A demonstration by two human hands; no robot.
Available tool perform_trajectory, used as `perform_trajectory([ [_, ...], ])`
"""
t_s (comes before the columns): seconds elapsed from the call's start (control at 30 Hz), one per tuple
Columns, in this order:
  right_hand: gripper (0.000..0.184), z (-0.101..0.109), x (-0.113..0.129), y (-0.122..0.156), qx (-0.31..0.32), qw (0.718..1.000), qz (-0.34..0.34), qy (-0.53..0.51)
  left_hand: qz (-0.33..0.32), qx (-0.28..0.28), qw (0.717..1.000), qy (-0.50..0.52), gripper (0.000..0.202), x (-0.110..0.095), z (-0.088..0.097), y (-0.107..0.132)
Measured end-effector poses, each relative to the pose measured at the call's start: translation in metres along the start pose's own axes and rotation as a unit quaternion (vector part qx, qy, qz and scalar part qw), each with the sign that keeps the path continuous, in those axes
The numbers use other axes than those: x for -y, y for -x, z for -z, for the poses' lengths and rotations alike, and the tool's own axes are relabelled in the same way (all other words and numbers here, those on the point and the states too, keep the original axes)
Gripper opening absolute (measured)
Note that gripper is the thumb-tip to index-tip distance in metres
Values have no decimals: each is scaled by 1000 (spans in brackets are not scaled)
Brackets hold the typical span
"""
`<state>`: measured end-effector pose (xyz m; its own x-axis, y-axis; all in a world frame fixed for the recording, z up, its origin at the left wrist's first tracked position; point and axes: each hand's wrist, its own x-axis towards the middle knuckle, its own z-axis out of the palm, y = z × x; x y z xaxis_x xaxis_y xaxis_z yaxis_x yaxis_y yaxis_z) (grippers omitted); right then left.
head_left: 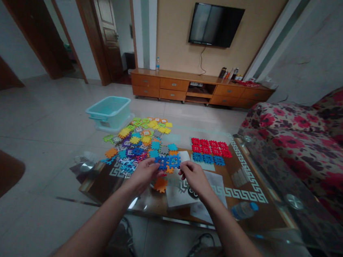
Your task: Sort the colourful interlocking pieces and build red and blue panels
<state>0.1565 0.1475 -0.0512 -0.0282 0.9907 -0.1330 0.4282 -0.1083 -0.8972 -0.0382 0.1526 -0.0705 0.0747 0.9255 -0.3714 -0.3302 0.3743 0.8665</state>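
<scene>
My left hand (142,174) and my right hand (192,176) hold a pair of joined blue plastic interlocking tiles (168,161) between them, just above a glass-topped coffee table (253,194). The left fingers pinch the left tile, the right fingers pinch the right tile. Left of the hands lies a loose pile of several coloured tiles (138,139). Beyond the hands lie a flat row of joined red tiles (211,147) and a shorter row of joined blue tiles (208,159). An orange tile (161,184) lies under the hands.
A plastic water bottle (244,209) lies on the table at the right. White papers (183,193) rest below my hands. A turquoise plastic bin (110,112) stands on the floor beyond the table. A flowered sofa (311,135) runs along the right.
</scene>
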Motion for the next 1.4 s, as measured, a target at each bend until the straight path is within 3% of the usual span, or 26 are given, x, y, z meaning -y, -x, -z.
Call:
perform_trajectory([
  [0.43,26,-3,-5,-1,-18,999,11,-27,65,-41,985,152,19,-25,-15,17],
  [0.8,30,-3,-10,-3,-19,1000,18,-15,76,25,975,208,17,-26,-10,13],
  [1.4,30,-1,-4,-2,-22,999,34,-30,101,-1,968,230,11,-22,-8,7],
])
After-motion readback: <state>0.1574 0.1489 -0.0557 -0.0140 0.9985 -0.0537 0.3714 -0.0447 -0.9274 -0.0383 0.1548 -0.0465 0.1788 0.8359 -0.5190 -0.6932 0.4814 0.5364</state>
